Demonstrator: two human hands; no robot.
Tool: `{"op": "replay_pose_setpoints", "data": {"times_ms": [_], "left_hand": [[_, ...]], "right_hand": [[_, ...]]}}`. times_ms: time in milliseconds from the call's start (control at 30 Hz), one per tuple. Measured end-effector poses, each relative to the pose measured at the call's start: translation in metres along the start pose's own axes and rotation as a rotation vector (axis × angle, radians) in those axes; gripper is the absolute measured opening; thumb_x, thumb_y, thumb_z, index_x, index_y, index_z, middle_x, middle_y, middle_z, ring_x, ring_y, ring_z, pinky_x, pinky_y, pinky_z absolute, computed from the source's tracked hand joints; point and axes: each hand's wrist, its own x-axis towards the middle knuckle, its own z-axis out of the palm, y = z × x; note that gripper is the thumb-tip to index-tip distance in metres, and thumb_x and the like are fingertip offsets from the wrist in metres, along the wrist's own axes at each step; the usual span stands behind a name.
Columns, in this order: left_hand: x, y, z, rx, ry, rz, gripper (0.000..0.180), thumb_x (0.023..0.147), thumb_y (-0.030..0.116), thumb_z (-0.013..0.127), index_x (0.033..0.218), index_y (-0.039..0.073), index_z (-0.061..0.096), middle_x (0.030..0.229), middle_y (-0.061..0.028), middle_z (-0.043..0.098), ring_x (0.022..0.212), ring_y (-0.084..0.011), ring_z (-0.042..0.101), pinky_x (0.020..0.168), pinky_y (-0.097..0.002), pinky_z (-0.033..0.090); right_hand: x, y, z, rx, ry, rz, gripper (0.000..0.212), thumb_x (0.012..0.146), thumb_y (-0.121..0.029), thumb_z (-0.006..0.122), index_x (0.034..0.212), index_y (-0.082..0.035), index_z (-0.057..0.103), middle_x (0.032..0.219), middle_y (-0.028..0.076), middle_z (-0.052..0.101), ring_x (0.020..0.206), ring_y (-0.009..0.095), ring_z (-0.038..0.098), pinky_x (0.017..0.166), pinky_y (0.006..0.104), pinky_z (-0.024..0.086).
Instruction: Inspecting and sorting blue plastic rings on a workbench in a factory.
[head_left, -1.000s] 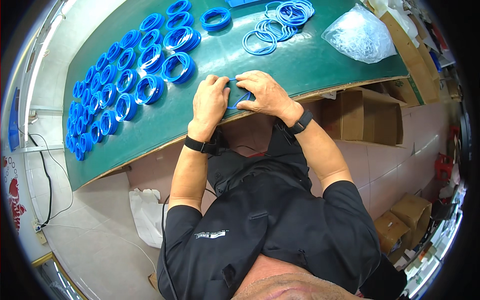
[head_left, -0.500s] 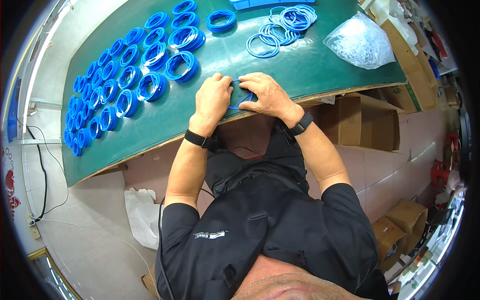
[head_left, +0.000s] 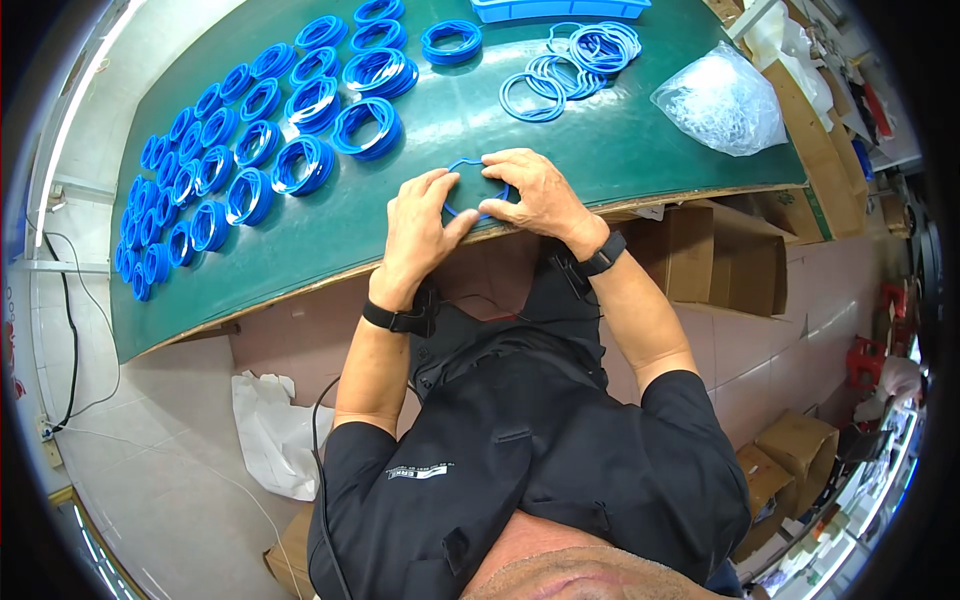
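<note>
Near the front edge of a green-topped table point(head_left: 610, 150), a thin blue ring point(head_left: 466, 162) lies between the person's two bare hands, its outline slightly bent. The right hand point(head_left: 538, 195) appears clamped on its right side, fingers at the far rim and thumb at the near one, probably to steady the loop. The left hand point(head_left: 418, 220) has thumb and fingers spread apart about the ring's left side, seemingly touching rather than pinching it. Round bundles of glossy bright-blue rings point(head_left: 386, 140) lie in rows to the left, likely spaced to keep each separate; a loose heap of paler blue rings point(head_left: 597, 45) overlaps beyond the right hand, perhaps for easy reach. Fingers cover parts of the held ring, so whether it is one strand or several is unclear. The view's dark upper border cuts off a blue plastic tray point(head_left: 560, 11), and the contents of a crumpled translucent plastic bag point(head_left: 722, 100) are hard to make out.
</note>
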Motion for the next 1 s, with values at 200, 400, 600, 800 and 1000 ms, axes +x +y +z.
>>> {"op": "replay_pose_setpoints", "data": {"times_ms": [200,400,600,800,1000], "left_hand": [[-0.009,0.009,0.008,0.043,0.048,-0.074,0.071,0.083,0.039,0.094,0.141,0.005,0.070,0.149,-0.0126,0.068,0.142,-0.0351,0.059,0.117,-0.0510,0.044],[-0.010,0.012,0.009,0.025,0.066,-0.079,0.071,0.083,0.038,0.095,0.141,0.006,0.070,0.148,-0.0119,0.068,0.140,-0.0343,0.060,0.117,-0.0501,0.044],[-0.011,0.012,0.008,0.018,0.081,-0.084,0.071,0.083,0.038,0.095,0.141,0.006,0.070,0.148,-0.0111,0.068,0.140,-0.0334,0.060,0.116,-0.0493,0.044],[-0.010,0.013,0.007,0.007,0.081,-0.077,0.070,0.082,0.036,0.096,0.140,0.006,0.070,0.147,-0.0103,0.068,0.140,-0.0325,0.060,0.115,-0.0487,0.045],[-0.010,0.014,0.006,-0.007,0.082,-0.075,0.071,0.081,0.035,0.096,0.141,0.006,0.070,0.146,-0.0102,0.068,0.140,-0.0322,0.060,0.116,-0.0484,0.044]], "right_hand": [[0.022,-0.003,0.009,-0.072,-0.008,0.045,0.035,0.084,-0.021,0.090,0.113,-0.003,0.081,0.125,0.015,0.080,0.116,0.036,0.074,0.101,0.0467,0.059],[0.045,-0.004,0.026,-0.204,0.036,0.036,0.018,0.088,-0.013,0.085,0.103,-0.005,0.079,0.109,0.012,0.076,0.104,0.035,0.073,0.092,0.0463,0.060],[0.050,-0.003,0.035,-0.259,0.022,0.008,0.011,0.091,-0.010,0.081,0.099,-0.005,0.077,0.102,0.010,0.074,0.100,0.034,0.071,0.089,0.0469,0.059],[0.051,-0.005,0.041,-0.401,0.022,-0.051,0.009,0.090,-0.011,0.078,0.093,-0.007,0.069,0.096,0.010,0.068,0.095,0.033,0.069,0.084,0.0465,0.058],[0.051,-0.010,0.045,-0.535,0.015,-0.076,0.008,0.088,-0.014,0.071,0.092,-0.010,0.064,0.098,0.008,0.066,0.096,0.030,0.068,0.079,0.0433,0.057]]}}
